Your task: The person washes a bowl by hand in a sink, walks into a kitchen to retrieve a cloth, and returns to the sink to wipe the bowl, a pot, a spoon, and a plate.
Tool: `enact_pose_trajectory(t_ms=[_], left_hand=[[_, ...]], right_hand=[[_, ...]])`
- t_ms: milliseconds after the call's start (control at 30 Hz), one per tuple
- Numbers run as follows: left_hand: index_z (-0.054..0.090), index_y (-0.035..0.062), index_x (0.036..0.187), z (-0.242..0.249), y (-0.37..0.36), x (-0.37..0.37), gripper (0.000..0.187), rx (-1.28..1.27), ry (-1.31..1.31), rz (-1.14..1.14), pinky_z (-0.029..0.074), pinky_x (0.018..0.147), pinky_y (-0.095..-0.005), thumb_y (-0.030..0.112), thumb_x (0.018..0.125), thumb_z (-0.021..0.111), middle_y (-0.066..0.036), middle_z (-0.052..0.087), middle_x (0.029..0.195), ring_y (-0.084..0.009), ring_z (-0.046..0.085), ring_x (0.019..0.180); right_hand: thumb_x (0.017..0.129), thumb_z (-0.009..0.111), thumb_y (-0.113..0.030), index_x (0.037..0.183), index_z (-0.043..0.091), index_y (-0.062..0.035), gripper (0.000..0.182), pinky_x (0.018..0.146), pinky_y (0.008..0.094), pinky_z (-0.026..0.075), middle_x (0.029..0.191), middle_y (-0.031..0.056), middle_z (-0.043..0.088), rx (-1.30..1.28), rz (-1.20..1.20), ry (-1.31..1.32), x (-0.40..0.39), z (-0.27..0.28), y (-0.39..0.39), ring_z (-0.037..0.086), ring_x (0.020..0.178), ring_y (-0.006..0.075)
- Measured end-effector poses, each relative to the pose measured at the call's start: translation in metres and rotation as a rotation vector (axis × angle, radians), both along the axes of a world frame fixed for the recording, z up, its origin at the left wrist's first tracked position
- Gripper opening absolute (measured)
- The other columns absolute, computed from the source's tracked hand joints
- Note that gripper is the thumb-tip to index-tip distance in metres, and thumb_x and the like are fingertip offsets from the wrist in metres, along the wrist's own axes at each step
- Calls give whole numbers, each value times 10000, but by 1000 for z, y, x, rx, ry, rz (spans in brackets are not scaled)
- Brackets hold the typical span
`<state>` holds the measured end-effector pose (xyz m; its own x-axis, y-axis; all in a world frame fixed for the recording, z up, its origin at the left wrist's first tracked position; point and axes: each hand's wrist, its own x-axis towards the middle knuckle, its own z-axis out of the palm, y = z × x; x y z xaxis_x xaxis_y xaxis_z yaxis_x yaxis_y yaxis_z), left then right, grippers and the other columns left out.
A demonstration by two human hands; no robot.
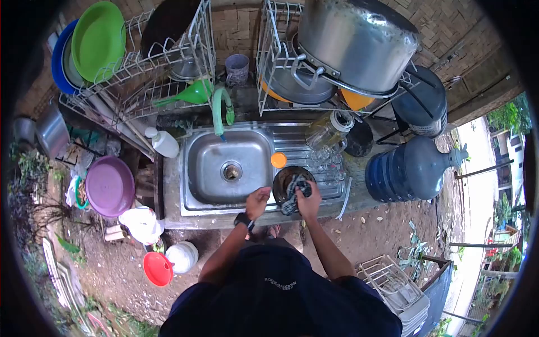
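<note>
Head view, looking straight down on an outdoor washing spot, and the steel sink (224, 163) is the landmark. Just right of the sink basin, on the ribbed drainboard, sits a dark round bowl (289, 182). The right hand (309, 203) is at the bowl's near right edge with its grip closed round a dark checked cloth (296, 191), which hangs over the bowl's rim. The left hand (257, 201) is at the sink's near right corner, touching the bowl's left side; fingers curled, but how tightly it has hold I cannot tell. A black watch (243, 221) shows on that wrist.

Just beyond the bowl, still right of the sink, lies a small orange lid (278, 160), and further right a cluster of clear glasses (325, 160) beside a tipped glass jar (327, 132). Behind the sink, a green hose (220, 109) curls down to the basin. Left of the sink stands a white bottle (164, 143), and further left a purple basin (109, 185). Well right of the sink lies 1 big blue water jug (410, 168). Above the sink, a wire rack carries a large steel pot (353, 42).
</note>
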<state>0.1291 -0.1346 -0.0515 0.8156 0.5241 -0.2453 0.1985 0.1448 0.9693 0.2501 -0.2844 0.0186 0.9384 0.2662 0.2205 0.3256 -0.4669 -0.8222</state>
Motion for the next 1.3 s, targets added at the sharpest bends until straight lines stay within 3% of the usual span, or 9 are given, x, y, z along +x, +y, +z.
enact_pose_trajectory(t_ms=[167, 333, 567, 633, 800, 900, 1033, 1133, 1300], left_hand=[[603, 5, 1188, -84, -29, 43, 375, 226, 311, 116, 479, 910, -326, 191, 862, 615, -157, 667, 1111, -229, 636, 1044], [625, 15, 1151, -41, -35, 52, 408, 216, 424, 183, 482, 918, -331, 275, 836, 638, -164, 676, 1076, -260, 645, 1038], [661, 13, 1037, -77, -52, 62, 361, -98, 205, 357, 461, 820, -279, 338, 883, 640, -20, 682, 908, -122, 601, 872], [656, 5, 1060, -35, -63, 64, 421, -192, 287, 386, 463, 842, -305, 384, 877, 658, -25, 676, 946, -129, 586, 919], [662, 36, 1061, -7, -64, 54, 360, -448, -130, 336, 467, 721, -256, 363, 956, 554, -6, 645, 915, -79, 567, 829], [654, 13, 1076, 82, -65, 41, 343, -225, -65, 313, 444, 656, -231, 313, 981, 518, 28, 624, 826, -50, 533, 737], [648, -30, 994, 117, -55, 48, 360, 138, -113, 576, 386, 563, -225, 290, 998, 484, 73, 570, 708, -19, 464, 660], [576, 6, 752, 151, -29, 31, 382, -136, -209, 682, 308, 527, -231, 287, 997, 491, 93, 456, 657, -24, 365, 619], [479, 40, 608, 141, -20, 7, 468, 112, -182, 775, 246, 489, -263, 298, 998, 494, 95, 370, 595, -32, 303, 591]], right_hand=[[720, 732, -179, 1142, 566, -55, 470, 891, 427, 450, 1063, 162, 591, -218, -45, 92, 30, -51, -47, 563, 1036, 352], [686, 753, -209, 1196, 532, -103, 565, 885, 454, 462, 1154, 160, 551, -362, 38, 171, 38, -70, -55, 551, 1071, 359], [703, 728, -230, 1227, 521, -86, 581, 892, 466, 463, 1175, 186, 542, -394, 73, 200, 47, -64, -58, 547, 1079, 388], [725, 716, -220, 1231, 508, -64, 569, 919, 458, 438, 1177, 201, 526, -359, 25, 243, 47, -48, -54, 527, 1093, 393], [815, 653, -174, 1215, 462, 32, 489, 1013, 425, 317, 1185, 218, 464, 50, 27, -33, 38, 21, -33, 428, 1159, 369], [847, 632, -149, 1221, 500, 2, 424, 1003, 436, 339, 1151, 213, 507, 141, 148, -220, 44, 64, 0, 463, 1133, 382], [853, 611, -63, 1167, 611, -65, 314, 980, 437, 396, 1160, 206, 579, 117, 533, -23, 18, 91, 51, 512, 1146, 392], [827, 599, -27, 1101, 646, -43, 278, 1029, 443, 381, 1275, 232, 532, 144, 797, -311, -22, 108, 44, 491, 1217, 398], [860, 562, -69, 1101, 639, -21, 257, 908, 439, 444, 1168, 235, 582, 201, 515, -382, -7, 71, 38, 573, 1062, 398]])
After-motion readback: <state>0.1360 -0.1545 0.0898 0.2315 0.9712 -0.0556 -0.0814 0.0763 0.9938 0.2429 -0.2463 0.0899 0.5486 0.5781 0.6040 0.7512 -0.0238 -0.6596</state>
